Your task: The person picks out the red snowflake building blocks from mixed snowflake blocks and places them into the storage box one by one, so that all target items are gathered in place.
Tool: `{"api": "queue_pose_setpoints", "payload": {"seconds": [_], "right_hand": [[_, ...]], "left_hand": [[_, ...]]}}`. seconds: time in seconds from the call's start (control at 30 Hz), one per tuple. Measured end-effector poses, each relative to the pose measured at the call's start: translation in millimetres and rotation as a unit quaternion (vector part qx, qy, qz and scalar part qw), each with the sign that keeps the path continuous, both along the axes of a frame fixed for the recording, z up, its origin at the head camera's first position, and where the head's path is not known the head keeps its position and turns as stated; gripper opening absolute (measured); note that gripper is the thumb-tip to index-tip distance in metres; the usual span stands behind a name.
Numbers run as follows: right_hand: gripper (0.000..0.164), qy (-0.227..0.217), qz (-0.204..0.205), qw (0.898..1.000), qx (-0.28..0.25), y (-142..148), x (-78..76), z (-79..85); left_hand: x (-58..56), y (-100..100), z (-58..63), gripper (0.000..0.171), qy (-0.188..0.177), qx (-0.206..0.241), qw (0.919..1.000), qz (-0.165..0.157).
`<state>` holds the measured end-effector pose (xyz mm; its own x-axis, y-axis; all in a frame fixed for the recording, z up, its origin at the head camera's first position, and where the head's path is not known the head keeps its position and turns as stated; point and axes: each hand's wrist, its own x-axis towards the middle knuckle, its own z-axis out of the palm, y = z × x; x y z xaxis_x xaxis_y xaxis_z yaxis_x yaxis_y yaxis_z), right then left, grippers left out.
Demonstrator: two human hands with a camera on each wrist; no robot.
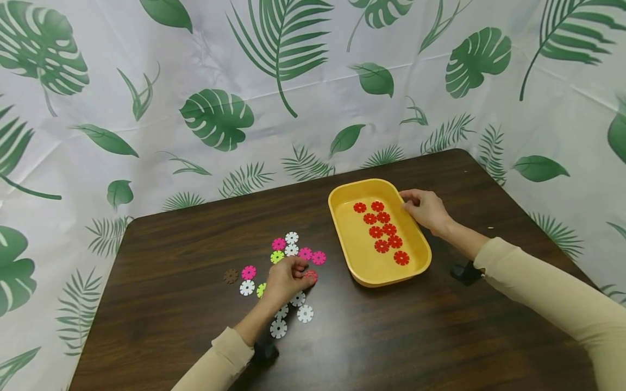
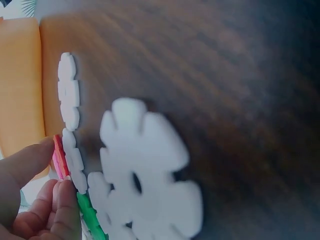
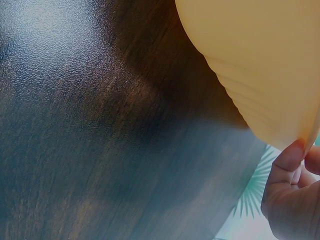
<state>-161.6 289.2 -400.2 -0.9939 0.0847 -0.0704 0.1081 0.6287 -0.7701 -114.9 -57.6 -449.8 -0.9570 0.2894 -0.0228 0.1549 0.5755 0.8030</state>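
Observation:
My left hand (image 1: 282,281) pinches a red notched snowflake disc (image 1: 311,276) between thumb and fingers, over a loose group of similar discs. In the left wrist view the red disc (image 2: 61,159) stands on edge at the fingertips, close beside white discs (image 2: 145,165). My right hand (image 1: 426,209) grips the far right rim of a yellow plastic bin (image 1: 359,258). Several red discs (image 1: 376,232) lie flat inside that bin. In the right wrist view the thumb and fingers (image 3: 289,160) pinch the bin's edge, and its outer wall (image 3: 265,65) fills the upper right.
Around the left hand lie pink (image 1: 249,272), white (image 1: 247,288), yellow-green (image 1: 277,257) and brown (image 1: 231,276) discs, some partly hidden by the hand. The dark wooden table (image 1: 186,304) meets a leaf-patterned cloth (image 1: 303,92) behind it.

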Motion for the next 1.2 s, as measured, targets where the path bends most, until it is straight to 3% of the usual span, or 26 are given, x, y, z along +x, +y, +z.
{"api": "queue_pose_setpoints", "payload": {"seconds": [0.23, 0.53, 0.87, 1.2], "right_hand": [[0.036, 0.004, 0.003, 1.0, 0.003, 1.2, -0.3, -2.1], [0.037, 0.003, 0.005, 1.0, -0.001, 1.3, -0.2, -1.8], [0.037, 0.005, 0.001, 1.0, 0.007, 0.6, -0.8, -2.5], [0.037, 0.005, 0.002, 1.0, 0.007, 0.7, -0.9, -2.6]], "left_hand": [[-0.2, 0.7, -1.9, 0.028, 0.048, -0.03, 0.9981, -0.024], [-0.9, 2.5, -3.5, 0.019, 0.07, -0.05, 0.9956, -0.037], [-0.5, 3.7, 0.0, 0.022, 0.056, -0.084, 0.9943, -0.033], [1.2, 5.5, 1.9, 0.023, 0.053, -0.089, 0.9941, -0.033]]}}
